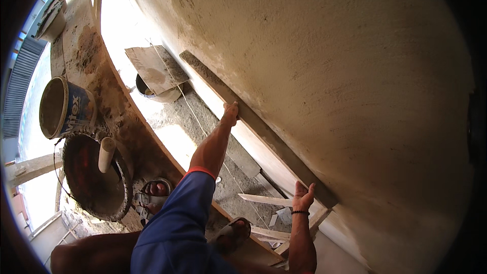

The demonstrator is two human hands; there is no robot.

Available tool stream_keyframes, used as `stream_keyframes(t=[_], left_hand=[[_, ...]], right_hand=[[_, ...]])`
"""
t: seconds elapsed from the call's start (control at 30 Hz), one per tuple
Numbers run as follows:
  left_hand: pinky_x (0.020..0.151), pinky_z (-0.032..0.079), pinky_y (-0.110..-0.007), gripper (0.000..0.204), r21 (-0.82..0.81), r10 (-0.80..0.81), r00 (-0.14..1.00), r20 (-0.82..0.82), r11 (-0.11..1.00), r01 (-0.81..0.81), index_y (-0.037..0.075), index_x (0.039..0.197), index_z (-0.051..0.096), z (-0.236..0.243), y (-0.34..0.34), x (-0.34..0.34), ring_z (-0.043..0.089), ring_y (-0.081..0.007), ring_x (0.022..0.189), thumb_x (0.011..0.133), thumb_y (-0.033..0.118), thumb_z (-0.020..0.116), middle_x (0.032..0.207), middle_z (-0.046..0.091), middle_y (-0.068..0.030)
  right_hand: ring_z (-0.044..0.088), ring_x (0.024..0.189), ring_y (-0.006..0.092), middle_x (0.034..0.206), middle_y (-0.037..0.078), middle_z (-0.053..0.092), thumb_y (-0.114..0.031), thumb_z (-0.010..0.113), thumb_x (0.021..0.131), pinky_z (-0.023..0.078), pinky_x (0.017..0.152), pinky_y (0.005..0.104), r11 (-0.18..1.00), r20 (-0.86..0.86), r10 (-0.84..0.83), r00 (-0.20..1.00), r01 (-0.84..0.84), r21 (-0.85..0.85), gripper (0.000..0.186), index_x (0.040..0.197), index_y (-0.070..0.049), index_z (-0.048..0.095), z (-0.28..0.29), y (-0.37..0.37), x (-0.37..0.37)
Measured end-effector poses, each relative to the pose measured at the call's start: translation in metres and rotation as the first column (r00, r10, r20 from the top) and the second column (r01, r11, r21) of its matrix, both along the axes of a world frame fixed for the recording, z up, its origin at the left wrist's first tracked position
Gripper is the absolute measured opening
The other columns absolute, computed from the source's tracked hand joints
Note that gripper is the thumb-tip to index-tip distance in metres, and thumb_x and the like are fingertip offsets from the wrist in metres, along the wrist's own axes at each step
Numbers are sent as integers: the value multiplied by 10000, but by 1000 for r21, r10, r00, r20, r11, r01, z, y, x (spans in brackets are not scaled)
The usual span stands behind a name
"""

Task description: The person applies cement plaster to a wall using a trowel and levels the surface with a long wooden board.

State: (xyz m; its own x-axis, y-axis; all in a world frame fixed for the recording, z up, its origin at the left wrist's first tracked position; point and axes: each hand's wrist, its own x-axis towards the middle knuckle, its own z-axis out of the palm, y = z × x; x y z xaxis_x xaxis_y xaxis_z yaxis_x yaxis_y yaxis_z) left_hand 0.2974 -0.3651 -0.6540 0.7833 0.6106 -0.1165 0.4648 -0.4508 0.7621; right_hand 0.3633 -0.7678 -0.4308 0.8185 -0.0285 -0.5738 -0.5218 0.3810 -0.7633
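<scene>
A long wooden straightedge [269,144] lies slantwise along the plastered wall [355,71], its upper face coated with grey mortar. My left hand [231,113] grips its near edge around the middle, the arm stretched out in a blue sleeve. Close to the straightedge's lower right end, my right hand [303,198], with a dark bracelet at the wrist, is closed on the same edge. Both hands' fingers are partly hidden by the board. Damp, rough plaster shows along the wall beside it.
My sandalled feet stand on a curved, mortar-stained plank [122,91]. On it are a mortar tub [76,193] with a pale cylindrical handle inside and a blue-white bucket [81,109]. Below, a board [156,68] covers another bucket; a string [190,106] and loose timber [266,199] lie lower.
</scene>
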Motion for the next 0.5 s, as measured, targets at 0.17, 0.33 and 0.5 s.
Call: stream_keyframes(t=[0.17, 0.33, 0.5], left_hand=[[951, 424, -325, 523, -940, 703, 686, -188, 73, -332, -41, 1304, 373, 49, -34, 31, 505, -322, 1075, 871, 149, 595, 1194, 473, -231], [1023, 373, -359, 783, -925, 782, 608, 137, 321, -205, -2, 1438, -10, 63, 16, -13, 385, -336, 1245, 916, 198, 539, 1374, 334, -244], [1027, 357, -366, 803, -934, 871, 450, 196, 305, -184, -27, 1437, 28, 176, 32, 4, 370, -338, 1252, 896, 164, 591, 1410, 283, -249]], right_hand=[[633, 964, 263, 1092, 133, 628, -313, 562, 916, 535, 840, 395, 1000, 45, -7, 999, 8, -28, 384, 1185, -42, 520, 12, -25, 1], [628, 984, 274, 1110, 146, 621, -315, 561, 914, 536, 858, 409, 980, 42, 110, 993, -115, 159, 390, 1186, -38, 517, 6, 3, -5], [614, 1012, 272, 1140, 140, 607, -330, 572, 904, 529, 865, 413, 972, 89, 69, 994, -87, 216, 406, 1191, -48, 517, 33, 15, -6]])
